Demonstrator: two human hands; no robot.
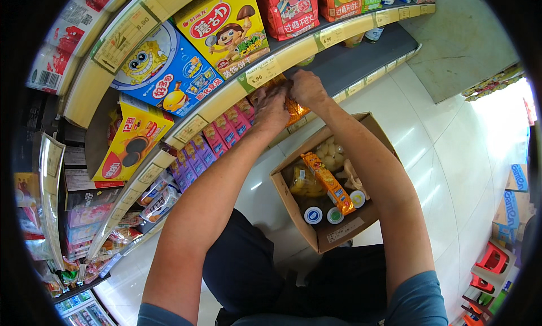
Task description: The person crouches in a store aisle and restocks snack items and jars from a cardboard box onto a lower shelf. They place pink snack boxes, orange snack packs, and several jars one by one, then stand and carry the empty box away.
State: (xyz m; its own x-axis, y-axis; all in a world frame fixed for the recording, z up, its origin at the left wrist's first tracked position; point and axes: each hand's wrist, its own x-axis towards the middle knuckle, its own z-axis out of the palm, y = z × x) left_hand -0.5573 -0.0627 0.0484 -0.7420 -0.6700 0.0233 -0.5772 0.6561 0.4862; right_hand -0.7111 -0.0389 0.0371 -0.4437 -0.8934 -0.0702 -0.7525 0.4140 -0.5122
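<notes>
My left hand [273, 107] rests on orange snack packs [296, 113] on the low shelf, under the yellow price rail. Beside it, my right hand [308, 88] is curled at the far end of the same packs; its fingertips are hidden, so its hold cannot be told. Pink biscuit packs [228, 124] and purple ones [197, 154] stand in a row left of my left hand. Below my forearms an open cardboard box [296, 222] holds a long orange biscuit pack [328, 184], bagged food [328, 156] and several round-lidded containers, one with a blue-and-white lid [313, 215].
The price rail [292, 67] curves above both hands. Higher shelves carry a blue snack box [169, 71], a yellow biscuit box [224, 29] and red bags [292, 12]. A yellow cookie box [133, 139] leans at left. Stacked stools [491, 266] stand far right.
</notes>
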